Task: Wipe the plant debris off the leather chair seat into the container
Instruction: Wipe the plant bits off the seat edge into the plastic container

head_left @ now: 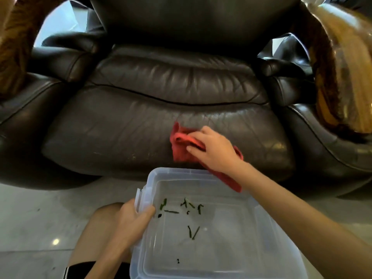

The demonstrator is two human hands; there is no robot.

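Soft, fairly dim indoor light. Pale glare streaks the dark leather chair (181, 93), and a bright spot reflects off the floor (56, 241). Wide-angle distortion bends the edges; the whole frame is slightly blurred.

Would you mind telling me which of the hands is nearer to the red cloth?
The right hand: it lies on the red cloth, pressing it onto the chair seat. The left hand is lower down, gripping the container rim.
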